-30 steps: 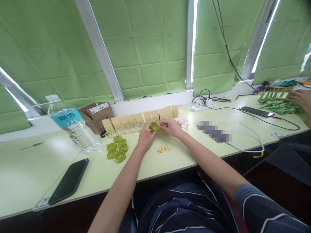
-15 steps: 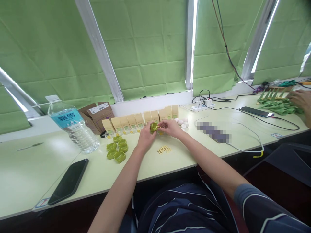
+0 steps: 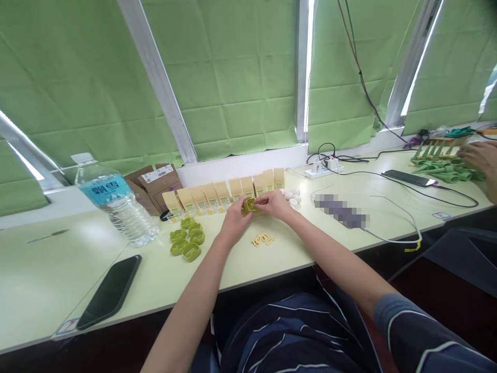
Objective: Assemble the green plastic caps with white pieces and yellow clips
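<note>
My left hand point(image 3: 234, 220) and my right hand point(image 3: 275, 203) meet over the pale green table point(image 3: 295, 248), both pinched on one small green plastic cup-shaped piece point(image 3: 248, 205) with a yellow part at its rim. Just below them lie a few yellow loop-shaped pieces point(image 3: 262, 239). To the left sits a cluster of several more green pieces point(image 3: 188, 241). Behind my hands stands a row of several small tan cardboard packets point(image 3: 223, 193). A few white pebble-like pieces point(image 3: 293, 195) lie right of my right hand.
A water bottle point(image 3: 112, 203) and brown boxes point(image 3: 157, 181) stand at the back left, a black phone point(image 3: 110, 290) near the front edge. A power strip point(image 3: 324, 168), cables and a second phone point(image 3: 409, 178) lie to the right. Another person's hand point(image 3: 479, 157) rests by green cone-shaped pieces point(image 3: 442, 170).
My fingers have turned the green piece slightly and closed in on it; the yellow part now sits against its rim. Everything else is where it was.
</note>
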Available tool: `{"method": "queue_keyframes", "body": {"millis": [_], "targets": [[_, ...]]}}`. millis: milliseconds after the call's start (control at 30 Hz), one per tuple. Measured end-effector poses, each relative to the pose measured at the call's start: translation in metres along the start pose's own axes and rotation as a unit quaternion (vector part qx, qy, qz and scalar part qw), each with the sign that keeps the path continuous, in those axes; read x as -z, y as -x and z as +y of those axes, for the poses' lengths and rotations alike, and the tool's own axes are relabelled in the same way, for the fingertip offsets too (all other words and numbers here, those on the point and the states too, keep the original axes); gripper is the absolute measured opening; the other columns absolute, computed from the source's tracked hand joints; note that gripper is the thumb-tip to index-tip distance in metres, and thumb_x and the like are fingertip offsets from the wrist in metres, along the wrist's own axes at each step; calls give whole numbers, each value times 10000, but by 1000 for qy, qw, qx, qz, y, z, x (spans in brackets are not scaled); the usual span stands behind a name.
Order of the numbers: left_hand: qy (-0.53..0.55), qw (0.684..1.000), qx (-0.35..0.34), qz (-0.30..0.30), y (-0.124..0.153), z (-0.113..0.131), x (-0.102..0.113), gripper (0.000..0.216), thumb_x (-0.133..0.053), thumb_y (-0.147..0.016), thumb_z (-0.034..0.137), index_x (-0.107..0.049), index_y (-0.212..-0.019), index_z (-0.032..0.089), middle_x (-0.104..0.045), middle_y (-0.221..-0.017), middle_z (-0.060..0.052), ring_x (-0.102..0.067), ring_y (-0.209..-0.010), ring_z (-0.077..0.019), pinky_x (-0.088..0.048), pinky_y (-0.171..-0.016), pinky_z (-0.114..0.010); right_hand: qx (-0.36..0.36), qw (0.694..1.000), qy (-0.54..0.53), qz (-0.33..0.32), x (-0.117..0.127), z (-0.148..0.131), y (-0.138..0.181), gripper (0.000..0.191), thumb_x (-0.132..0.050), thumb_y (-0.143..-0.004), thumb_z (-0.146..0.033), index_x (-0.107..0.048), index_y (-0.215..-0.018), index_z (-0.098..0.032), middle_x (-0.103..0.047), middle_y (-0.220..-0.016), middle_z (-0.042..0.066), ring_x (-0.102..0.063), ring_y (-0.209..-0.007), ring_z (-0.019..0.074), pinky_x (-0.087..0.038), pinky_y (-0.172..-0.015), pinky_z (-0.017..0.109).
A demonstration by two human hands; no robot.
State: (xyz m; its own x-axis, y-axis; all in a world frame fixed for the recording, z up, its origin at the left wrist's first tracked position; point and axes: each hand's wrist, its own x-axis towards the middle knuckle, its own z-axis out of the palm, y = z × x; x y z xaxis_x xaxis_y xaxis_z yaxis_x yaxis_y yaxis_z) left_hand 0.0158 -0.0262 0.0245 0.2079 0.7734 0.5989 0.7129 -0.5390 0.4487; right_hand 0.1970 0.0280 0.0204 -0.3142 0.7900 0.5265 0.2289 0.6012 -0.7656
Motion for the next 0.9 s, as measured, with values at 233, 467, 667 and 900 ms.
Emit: {"method": "queue_keyframes", "body": {"millis": [233, 467, 667, 900], "targets": [[2, 999, -35, 1, -1, -2, -1, 460, -633, -761, 116, -615, -1208, 221, -694, -1143, -57, -645, -968, -196, -512, -907, -356, 41, 998, 51, -11, 0, -6, 1, 112, -714, -758, -211, -811, -796, -172, -753, -721, 22, -650, -617, 141, -437, -538, 209], [8, 999, -47, 2, -1, -3, -2, 473, -656, -759, 109, -619, -1217, 220, -699, -1127, -52, -640, -937, -184, -517, -894, -343, 48, 992, 118, -2, 3, -10, 1, 93, -741, -751, -204, -815, -808, -202, -741, -730, 13, -603, -622, 119, -406, -581, 213], [6, 999, -52, -5, -1, -6, -3, 458, -659, -776, 131, -621, -1222, 228, -685, -1176, -61, -638, -949, -192, -519, -892, -357, 49, 988, 150, -2, 5, -16, 3, 100, -746, -760, -221, -819, -825, -236, -738, -747, -2, -563, -594, 102, -360, -563, 215], [16, 998, -60, -10, -1, -7, -3, 447, -686, -785, 163, -620, -1221, 234, -691, -1151, -55, -637, -950, -196, -519, -876, -358, 62, 986, 155, -8, 3, -16, 3, 105, -743, -759, -179, -812, -809, -241, -738, -776, -7, -592, -645, 112, -367, -590, 221]]}}
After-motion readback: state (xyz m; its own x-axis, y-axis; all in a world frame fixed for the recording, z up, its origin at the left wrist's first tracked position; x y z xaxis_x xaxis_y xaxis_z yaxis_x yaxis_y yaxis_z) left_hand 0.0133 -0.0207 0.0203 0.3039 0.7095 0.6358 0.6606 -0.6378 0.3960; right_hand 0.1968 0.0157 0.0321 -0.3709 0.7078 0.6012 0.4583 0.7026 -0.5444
